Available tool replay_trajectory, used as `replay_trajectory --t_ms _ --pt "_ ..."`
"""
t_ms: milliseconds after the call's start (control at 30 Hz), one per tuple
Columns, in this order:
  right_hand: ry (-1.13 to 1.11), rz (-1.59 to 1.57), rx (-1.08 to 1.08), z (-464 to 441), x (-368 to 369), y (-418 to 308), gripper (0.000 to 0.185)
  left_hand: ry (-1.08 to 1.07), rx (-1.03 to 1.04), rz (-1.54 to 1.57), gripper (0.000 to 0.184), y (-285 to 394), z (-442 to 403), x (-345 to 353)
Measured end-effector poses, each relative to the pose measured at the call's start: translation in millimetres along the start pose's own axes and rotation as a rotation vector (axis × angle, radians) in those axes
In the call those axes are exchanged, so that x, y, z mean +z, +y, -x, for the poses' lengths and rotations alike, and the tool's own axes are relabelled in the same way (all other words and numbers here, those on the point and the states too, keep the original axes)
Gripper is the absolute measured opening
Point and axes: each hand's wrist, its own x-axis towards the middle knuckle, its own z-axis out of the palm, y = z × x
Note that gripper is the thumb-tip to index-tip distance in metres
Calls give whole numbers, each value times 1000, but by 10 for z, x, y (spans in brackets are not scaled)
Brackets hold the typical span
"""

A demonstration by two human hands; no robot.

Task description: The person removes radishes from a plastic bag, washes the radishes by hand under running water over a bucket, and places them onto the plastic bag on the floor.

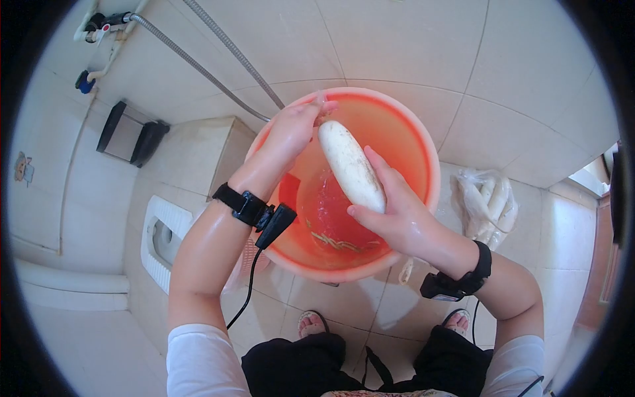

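Observation:
A large white radish-like vegetable with brownish marks is tilted over a round red-orange basin. My right hand is wrapped round its lower right side, with the thumb near the lower end. Close to the upper end, my left hand has bent fingers at a thin stream of water; whether something is between them cannot be made out. Peel-like strips lie in the bottom of the basin, and a red object shows at its inner left side.
A plastic bag of white vegetables lies right of the basin. A squat toilet and a pink basket are at the left. Metal hoses run down the tiled wall. A black-framed object stands at the upper left.

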Motion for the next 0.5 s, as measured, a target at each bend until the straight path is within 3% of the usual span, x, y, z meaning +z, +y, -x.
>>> replay_trajectory --t_ms 100,167,267,433,500 --pt "19 -32 -11 -9 11 10 94 -127 17 -38 43 -157 -1 -69" --pt "64 -65 -9 -11 16 21 94 -71 -265 244 47 148 474 133" --pt "96 -79 -41 -46 40 76 95 -236 -355 359 48 -34 601 190" --pt "95 -166 -6 -59 91 109 99 -278 -196 465 51 14 755 349" --pt "94 -201 -17 -61 104 121 100 -220 -147 532 61 20 715 337"
